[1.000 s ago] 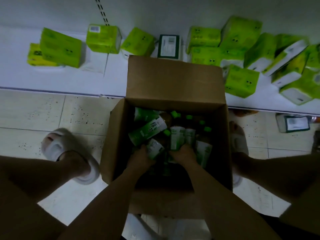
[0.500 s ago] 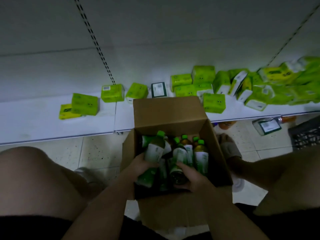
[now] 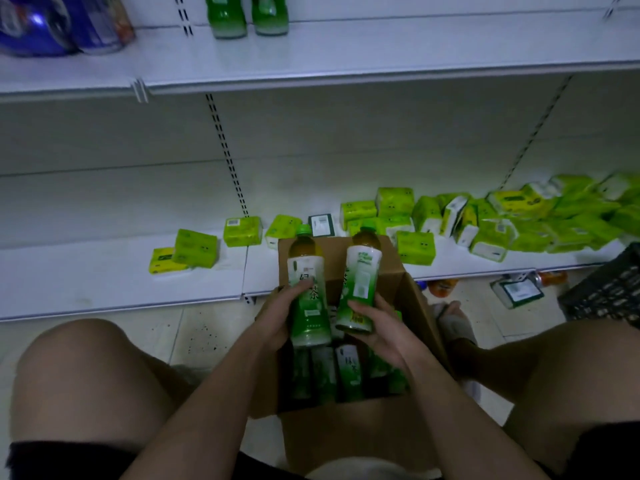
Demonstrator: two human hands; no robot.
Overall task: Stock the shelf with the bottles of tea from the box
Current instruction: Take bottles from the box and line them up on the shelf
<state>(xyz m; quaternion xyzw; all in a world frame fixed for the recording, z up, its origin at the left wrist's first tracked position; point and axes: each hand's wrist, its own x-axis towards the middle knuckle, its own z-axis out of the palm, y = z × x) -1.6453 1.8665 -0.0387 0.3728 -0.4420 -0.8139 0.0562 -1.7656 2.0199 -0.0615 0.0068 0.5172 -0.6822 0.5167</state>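
We have a tea bottle in each hand, both lifted clear above the open box (image 3: 412, 299). Left hand (image 3: 277, 317) wraps the lower body of the left bottle (image 3: 306, 289), thumb across the label. Right hand (image 3: 375, 327) cups the base of the right bottle (image 3: 358, 289), fingers curled round its bottom edge. Both bottles' long axes run nearly upright, caps pointing away from us toward the shelving, the right one tilted slightly left. The upper shelf (image 3: 381, 60) is above and beyond the box, with two green bottles (image 3: 247, 15) already standing there, a little left of the box line. We judge the left hand is nearer that spot, so its bottle likely goes first. More bottles (image 3: 348, 368) are in the box, dark, count unclear. Tops of the shelved bottles are cut off by the frame. Right palm side is hidden behind its bottle. Green tissue packs (image 3: 415, 245) lie on the lower shelf behind the box.
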